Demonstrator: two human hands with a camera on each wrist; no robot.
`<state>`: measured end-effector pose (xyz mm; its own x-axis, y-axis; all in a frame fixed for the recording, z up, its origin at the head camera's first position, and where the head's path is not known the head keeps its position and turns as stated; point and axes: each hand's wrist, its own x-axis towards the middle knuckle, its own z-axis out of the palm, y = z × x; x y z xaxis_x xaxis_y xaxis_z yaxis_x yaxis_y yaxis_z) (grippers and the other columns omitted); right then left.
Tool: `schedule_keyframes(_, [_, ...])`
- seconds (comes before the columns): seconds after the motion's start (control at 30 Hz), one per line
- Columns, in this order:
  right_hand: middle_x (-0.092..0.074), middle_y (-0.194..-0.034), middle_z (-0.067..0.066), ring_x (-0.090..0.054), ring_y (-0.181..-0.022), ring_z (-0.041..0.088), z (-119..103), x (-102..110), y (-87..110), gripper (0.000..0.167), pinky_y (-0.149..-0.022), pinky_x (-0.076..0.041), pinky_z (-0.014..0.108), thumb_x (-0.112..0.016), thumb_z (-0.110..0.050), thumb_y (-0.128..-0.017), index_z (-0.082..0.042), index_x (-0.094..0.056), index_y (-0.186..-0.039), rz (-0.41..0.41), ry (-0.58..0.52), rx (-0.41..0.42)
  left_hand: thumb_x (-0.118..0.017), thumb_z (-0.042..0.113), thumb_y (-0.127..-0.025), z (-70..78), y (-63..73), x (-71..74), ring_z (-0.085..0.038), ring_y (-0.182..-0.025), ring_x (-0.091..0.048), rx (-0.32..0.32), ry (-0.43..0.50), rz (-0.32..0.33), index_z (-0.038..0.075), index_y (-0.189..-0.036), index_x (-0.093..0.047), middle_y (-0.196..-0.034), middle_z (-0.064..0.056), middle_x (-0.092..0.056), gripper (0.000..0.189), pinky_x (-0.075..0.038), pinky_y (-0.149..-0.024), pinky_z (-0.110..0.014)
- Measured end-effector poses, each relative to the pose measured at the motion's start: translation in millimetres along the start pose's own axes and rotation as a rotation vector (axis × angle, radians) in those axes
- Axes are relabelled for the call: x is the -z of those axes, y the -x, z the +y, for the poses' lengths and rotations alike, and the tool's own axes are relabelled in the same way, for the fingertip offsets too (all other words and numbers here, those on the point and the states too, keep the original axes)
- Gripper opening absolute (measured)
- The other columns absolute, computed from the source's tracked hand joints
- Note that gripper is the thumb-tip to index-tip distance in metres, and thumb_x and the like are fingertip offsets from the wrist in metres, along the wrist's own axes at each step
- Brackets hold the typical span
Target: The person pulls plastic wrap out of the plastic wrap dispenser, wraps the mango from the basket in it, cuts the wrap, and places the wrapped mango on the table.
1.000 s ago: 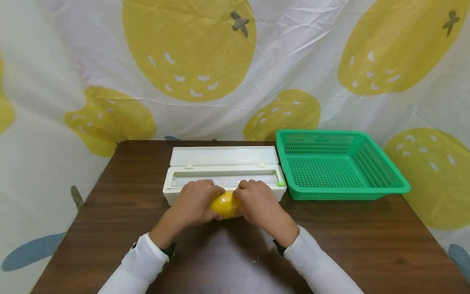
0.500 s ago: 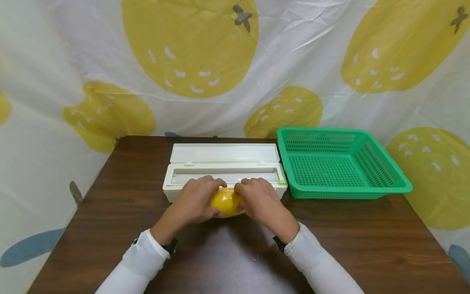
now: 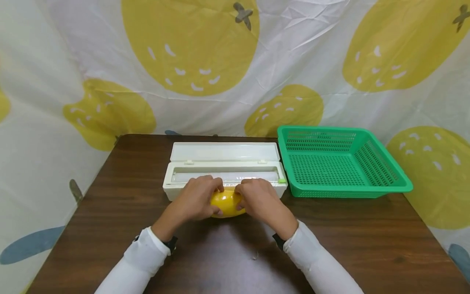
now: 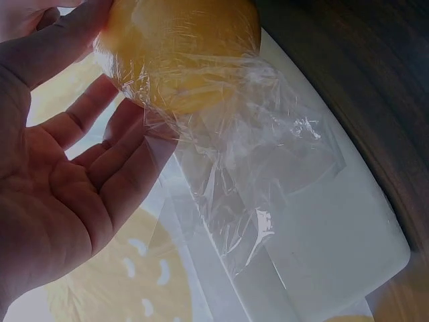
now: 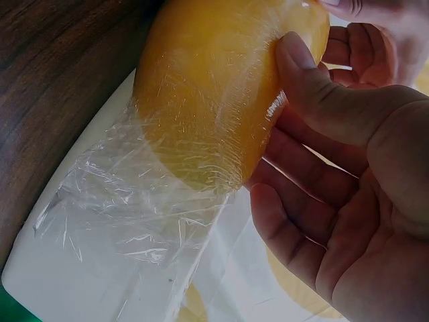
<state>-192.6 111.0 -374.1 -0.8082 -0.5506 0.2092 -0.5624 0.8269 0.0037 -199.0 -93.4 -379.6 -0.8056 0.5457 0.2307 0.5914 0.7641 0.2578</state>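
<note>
A smooth oval yellow fruit, which looks like a mango (image 3: pixel 227 203), is held between both hands just in front of the white cling film dispenser (image 3: pixel 176 193). My left hand (image 3: pixel 196 198) grips its left end, thumb on the near side and fingers at the far side. At the right end my right hand (image 3: pixel 258 200) holds it the same way, thumb (image 5: pixel 305 64) pressed on the skin. Clear cling film (image 4: pixel 268 147) covers the fruit, and crumpled loose film hangs off both ends in the wrist views. Inside the dispenser lies a film roll (image 3: pixel 235 177); its lid (image 3: pixel 225 152) stands raised.
To the right of the dispenser stands a green plastic basket (image 3: pixel 332 169) with nothing in it. A small green slider (image 3: pixel 281 181) sits at the dispenser's right end. Everything stands on a dark wooden table (image 3: pixel 110 228), with a fruit-print cloth (image 3: pixel 279 57) hanging behind.
Both thumbs have shifted on the near side of the fruit, and more of its yellow surface shows between the hands. The head view has tilted slightly. Dispenser and basket stay put.
</note>
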Motion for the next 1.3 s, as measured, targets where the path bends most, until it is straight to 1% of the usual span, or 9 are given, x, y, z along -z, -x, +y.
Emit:
schedule_keyframes(0.27, [-0.073,-0.084,-0.003,-0.067,-0.074,0.018,0.5,-1.7,0.0,0.026,-0.069,-0.055,0.036,-0.093,-0.033,-0.074,-0.016,-0.080,-0.091,0.013,-0.009,0.000,-0.097,0.032,-0.067,2.7,0.6,-1.4,-0.018,-0.077,-0.058,0.020,-0.008,-0.003,0.011,-0.102,-0.068,-0.090,-0.004,-0.067,0.050,-0.049,-0.071,-0.036])
schedule_keyframes(0.53, [-0.072,-0.079,-0.001,-0.066,-0.072,0.021,-2.3,-3.2,6.0,0.027,-0.071,-0.051,0.039,-0.093,-0.034,-0.074,-0.015,-0.079,-0.088,0.063,0.069,0.059,-0.093,0.020,-0.071,24.8,9.3,-4.7,-0.025,-0.070,-0.058,0.028,-0.131,-0.010,0.003,-0.106,-0.059,-0.089,-0.013,-0.058,0.051,-0.054,-0.065,-0.041])
schedule_keyframes(0.63, [-0.075,-0.084,-0.003,-0.067,-0.078,0.021,6.5,-0.6,6.7,0.029,-0.075,-0.051,0.039,-0.093,-0.035,-0.074,-0.016,-0.079,-0.092,0.097,-0.018,0.075,-0.092,0.024,-0.072,30.8,11.0,-4.6,-0.030,-0.080,-0.059,0.032,-0.242,0.017,0.002,-0.109,-0.059,-0.093,-0.015,-0.060,0.054,-0.055,-0.069,-0.044])
schedule_keyframes(0.77, [-0.078,-0.107,0.003,-0.070,-0.102,0.025,26.1,1.4,11.9,0.040,-0.093,-0.055,0.043,-0.089,-0.033,-0.081,-0.010,-0.077,-0.110,0.178,-0.243,0.031,-0.093,0.031,-0.072,31.3,11.7,-4.6,-0.033,-0.091,-0.057,0.039,-0.345,0.033,0.005,-0.110,-0.060,-0.099,-0.015,-0.063,0.056,-0.053,-0.073,-0.046])
schedule_keyframes(0.87, [-0.073,-0.125,0.009,-0.065,-0.121,0.030,38.5,-2.1,19.8,0.046,-0.104,-0.052,0.047,-0.085,-0.029,-0.086,-0.005,-0.071,-0.123,0.234,-0.376,-0.047,-0.094,0.029,-0.071,30.0,12.5,-3.5,-0.033,-0.091,-0.055,0.044,-0.335,0.032,0.006,-0.109,-0.061,-0.102,-0.015,-0.060,0.055,-0.052,-0.071,-0.045])
schedule_keyframes(0.97, [-0.067,-0.134,0.013,-0.061,-0.128,0.032,48.2,-8.8,26.8,0.049,-0.108,-0.050,0.050,-0.082,-0.025,-0.089,-0.002,-0.066,-0.130,0.267,-0.436,-0.105,-0.095,0.031,-0.069,28.9,13.8,-0.5,-0.032,-0.090,-0.054,0.050,-0.291,0.030,0.007,-0.107,-0.062,-0.103,-0.014,-0.058,0.056,-0.051,-0.069,-0.044])
schedule_keyframes(1.1, [-0.065,-0.137,0.017,-0.060,-0.130,0.035,57.8,-13.9,31.4,0.050,-0.110,-0.048,0.052,-0.082,-0.021,-0.089,0.001,-0.065,-0.130,0.281,-0.455,-0.140,-0.095,0.044,-0.069,28.4,16.5,5.5,-0.029,-0.088,-0.052,0.039,-0.226,0.009,0.008,-0.107,-0.064,-0.103,-0.012,-0.057,0.061,-0.049,-0.069,-0.042])
schedule_keyframes(1.2, [-0.066,-0.136,0.017,-0.060,-0.130,0.036,62.4,-12.7,33.3,0.046,-0.110,-0.048,0.053,-0.082,-0.019,-0.089,0.001,-0.066,-0.128,0.256,-0.455,-0.163,-0.088,0.055,-0.074,29.0,18.7,9.3,-0.026,-0.085,-0.051,0.020,-0.174,-0.013,0.009,-0.110,-0.066,-0.102,-0.010,-0.058,0.062,-0.048,-0.067,-0.039])
schedule_keyframes(1.3, [-0.065,-0.137,0.018,-0.059,-0.130,0.038,66.4,-11.8,31.4,0.044,-0.109,-0.048,0.054,-0.081,-0.015,-0.089,0.002,-0.067,-0.127,0.222,-0.442,-0.190,-0.082,0.059,-0.080,27.4,20.0,14.1,-0.024,-0.085,-0.053,0.003,-0.135,-0.023,0.009,-0.114,-0.069,-0.103,-0.010,-0.060,0.061,-0.049,-0.068,-0.037])
